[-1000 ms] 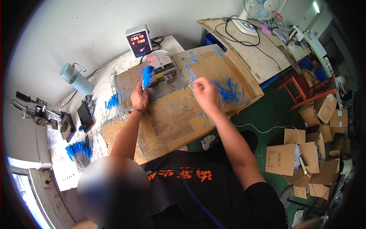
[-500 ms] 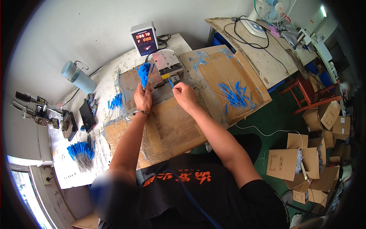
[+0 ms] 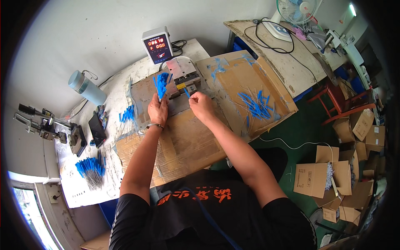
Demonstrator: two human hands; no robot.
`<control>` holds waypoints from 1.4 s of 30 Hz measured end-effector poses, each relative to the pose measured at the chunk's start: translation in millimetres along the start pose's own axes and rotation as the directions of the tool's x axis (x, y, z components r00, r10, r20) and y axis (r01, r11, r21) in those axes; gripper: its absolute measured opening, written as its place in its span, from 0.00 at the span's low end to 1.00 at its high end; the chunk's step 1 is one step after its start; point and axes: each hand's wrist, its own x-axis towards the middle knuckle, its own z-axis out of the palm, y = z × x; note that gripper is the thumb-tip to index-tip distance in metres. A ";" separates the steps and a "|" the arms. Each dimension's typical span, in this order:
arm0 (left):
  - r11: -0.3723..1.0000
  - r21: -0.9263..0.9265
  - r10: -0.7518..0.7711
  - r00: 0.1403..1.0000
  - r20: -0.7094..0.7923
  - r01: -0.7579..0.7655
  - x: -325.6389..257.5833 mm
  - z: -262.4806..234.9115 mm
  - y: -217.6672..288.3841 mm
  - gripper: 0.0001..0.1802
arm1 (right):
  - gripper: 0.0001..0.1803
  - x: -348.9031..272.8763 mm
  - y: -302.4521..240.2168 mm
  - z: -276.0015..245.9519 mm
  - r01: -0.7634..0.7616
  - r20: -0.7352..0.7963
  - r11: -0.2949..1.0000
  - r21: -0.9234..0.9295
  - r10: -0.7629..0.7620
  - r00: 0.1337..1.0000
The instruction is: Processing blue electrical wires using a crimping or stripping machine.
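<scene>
My left hand [image 3: 157, 111] is closed around a bunch of blue-tipped wires [image 3: 161, 82], held upright just left of the small metal press [image 3: 184, 78]. My right hand [image 3: 201, 106] pinches a single blue-tipped wire [image 3: 187, 93] at the press's front, over the cardboard-covered bench [image 3: 187, 141]

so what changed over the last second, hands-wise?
The right hand came in from the loose blue pieces on the cardboard sheet at the person's right, carrying one blue piece to the small metal fixture. The left hand stayed beside the fixture, holding its bundle of blue pieces upright. Counter display, bottle unchanged.
</scene>
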 end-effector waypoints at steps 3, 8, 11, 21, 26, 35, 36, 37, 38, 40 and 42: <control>0.996 0.091 -0.004 1.000 0.027 0.002 0.0 -1.3 0.4 0.11 | 0.07 2.3 2.7 3.9 0.010 -0.019 1.000 -0.014 -0.010 1.000; 0.951 0.298 0.076 0.996 0.052 -0.088 -3.4 -1.1 -2.2 0.08 | 0.09 -0.7 1.1 3.5 0.029 -0.038 0.999 0.016 -0.028 0.999; 0.950 0.255 0.163 0.983 0.084 -0.179 -4.6 -1.1 -2.3 0.08 | 0.07 -11.3 5.2 -22.8 0.041 0.012 0.996 0.085 -0.042 0.999; 0.877 0.399 0.221 0.962 0.160 -0.267 -4.9 -1.5 5.9 0.06 | 0.05 3.8 70.6 -231.1 -0.182 -0.338 0.758 -0.626 -0.053 0.940; 0.844 0.448 0.233 0.954 0.190 -0.295 -5.3 -2.6 6.8 0.07 | 0.09 29.8 70.2 -234.3 -0.424 -0.251 0.523 -0.739 0.371 0.894; 0.826 0.456 0.240 0.938 0.248 -0.332 -3.1 -1.6 2.8 0.09 | 0.14 31.7 57.0 -231.6 -0.455 -0.227 0.529 -0.716 0.440 0.869; 0.824 0.463 0.232 0.940 0.250 -0.326 -2.9 -1.5 2.5 0.10 | 0.15 33.3 57.0 -228.6 -0.458 -0.244 0.510 -0.728 0.431 0.869; 0.827 0.462 0.229 0.943 0.242 -0.319 -2.9 -1.5 2.1 0.10 | 0.15 34.9 57.7 -226.8 -0.446 -0.241 0.516 -0.731 0.416 0.877; 0.826 0.459 0.241 0.941 0.236 -0.327 -3.6 -1.6 1.3 0.10 | 0.15 35.9 59.4 -225.6 -0.423 -0.227 0.542 -0.726 0.392 0.892; 0.827 0.460 0.246 0.943 0.224 -0.325 -4.8 -2.5 -1.2 0.11 | 0.15 38.4 63.9 -227.2 -0.390 -0.204 0.567 -0.726 0.364 0.909; 0.840 0.439 0.256 0.947 0.195 -0.318 -5.3 -2.3 -4.5 0.10 | 0.13 39.7 69.2 -234.4 -0.412 -0.076 0.719 -0.560 0.451 0.890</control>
